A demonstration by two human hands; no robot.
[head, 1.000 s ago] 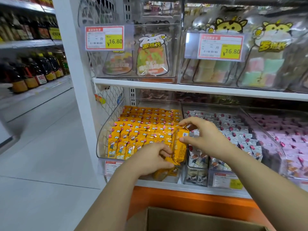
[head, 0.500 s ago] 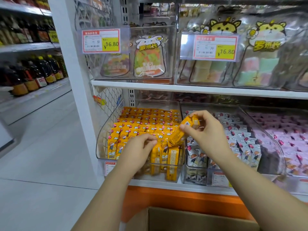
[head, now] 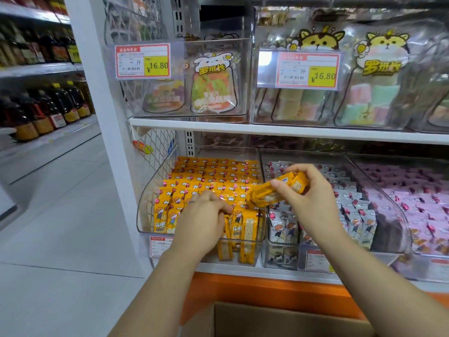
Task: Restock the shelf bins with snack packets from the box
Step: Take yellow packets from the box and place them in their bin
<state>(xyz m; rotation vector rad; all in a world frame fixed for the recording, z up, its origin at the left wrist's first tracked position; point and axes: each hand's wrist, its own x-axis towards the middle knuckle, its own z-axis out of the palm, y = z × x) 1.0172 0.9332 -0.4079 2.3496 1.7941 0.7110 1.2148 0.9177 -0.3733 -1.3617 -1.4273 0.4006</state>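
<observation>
The right hand (head: 313,203) pinches a small bundle of orange packets (head: 267,197) between thumb and curled fingers. It holds only the upper half, so the bundle tilts with its free end hanging down and away from the palm, over the near right corner of the clear bin (head: 145,210). That grip is the main risk, as I judge it. Slick wrappers held towards one end can fan apart, and a packet sliding out from under the thumb would drop outside the front wall towards the box (head: 279,319). It could also cross the divider into the grey packets (head: 284,224) lying just under the wrist. The left hand (head: 201,220) reaches down into the standing front row (head: 247,224) just beyond the bundle's free end, fingers curled over the packet tops. The knuckles hide the fingertips, so I cannot tell whether it grips a packet or merely presses the row aside to open a slot. If that hand lets go too soon, the row beneath it, which looks loosely packed, could lean back and close the gap. The bundle would then ride on top or tip its neighbours forward. Pushing it in at its present slant could also crumple wrappers against the bin's front wall.
</observation>
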